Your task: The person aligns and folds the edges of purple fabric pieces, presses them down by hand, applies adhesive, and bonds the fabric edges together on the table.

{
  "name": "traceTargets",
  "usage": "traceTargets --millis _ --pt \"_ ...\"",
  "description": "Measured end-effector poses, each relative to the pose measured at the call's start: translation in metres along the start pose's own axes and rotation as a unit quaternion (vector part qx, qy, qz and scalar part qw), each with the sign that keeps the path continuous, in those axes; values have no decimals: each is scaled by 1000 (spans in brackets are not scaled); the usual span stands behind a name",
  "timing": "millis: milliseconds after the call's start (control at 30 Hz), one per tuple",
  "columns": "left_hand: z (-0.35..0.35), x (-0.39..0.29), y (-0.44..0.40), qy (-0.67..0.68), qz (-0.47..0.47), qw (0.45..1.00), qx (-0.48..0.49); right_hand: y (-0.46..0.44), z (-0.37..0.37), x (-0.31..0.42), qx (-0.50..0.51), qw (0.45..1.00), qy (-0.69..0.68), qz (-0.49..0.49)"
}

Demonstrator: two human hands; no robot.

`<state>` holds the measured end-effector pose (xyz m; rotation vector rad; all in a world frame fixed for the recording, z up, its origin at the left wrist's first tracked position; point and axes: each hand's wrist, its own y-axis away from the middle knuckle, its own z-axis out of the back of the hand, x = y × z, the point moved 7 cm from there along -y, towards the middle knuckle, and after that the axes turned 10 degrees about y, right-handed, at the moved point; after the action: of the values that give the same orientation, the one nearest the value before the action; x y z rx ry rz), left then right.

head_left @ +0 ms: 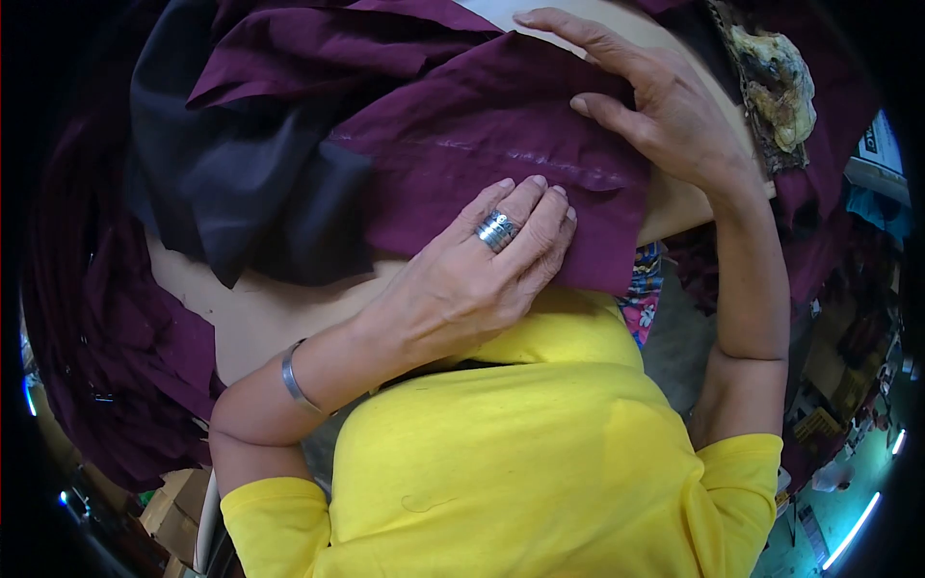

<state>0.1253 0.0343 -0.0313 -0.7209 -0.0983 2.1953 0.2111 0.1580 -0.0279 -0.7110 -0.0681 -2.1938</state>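
A maroon cloth panel (462, 125) lies over a tan work surface (279, 313). A pale, broken line runs across the panel. My left hand (515, 246), with wide silver rings on a finger, rests on the panel just below that line. Its fingers are close together and slightly bent, and its thumb is hidden. At the panel's upper right, my right hand (660, 106) is open, index finger stretched out and thumb apart, with the cloth's edge between them. Black cloth (251, 183) lies beside the panel on the left.
More maroon cloth (106, 318) hangs in folds at the left edge. A worn, lumpy pale-and-brown object (776, 91) sits at the upper right. A cardboard box (178, 506) stands at the lower left. Flowered fabric (644, 294) shows below the panel.
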Motion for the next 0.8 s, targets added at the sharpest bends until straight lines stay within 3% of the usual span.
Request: traceTargets --millis 67,133,300,800 --pt "-1 -1 -1 -16 6 1000 6 -3 19 12 35 995 94 -27" --pt "0 -2 -1 -25 5 1000 9 -3 22 12 46 994 100 -26" --pt "-2 -3 -1 -52 -3 998 26 8 6 -8 5 999 -34 -13" --pt "-3 -3 -4 -70 -24 997 29 8 9 -7 -1 1000 10 -12"
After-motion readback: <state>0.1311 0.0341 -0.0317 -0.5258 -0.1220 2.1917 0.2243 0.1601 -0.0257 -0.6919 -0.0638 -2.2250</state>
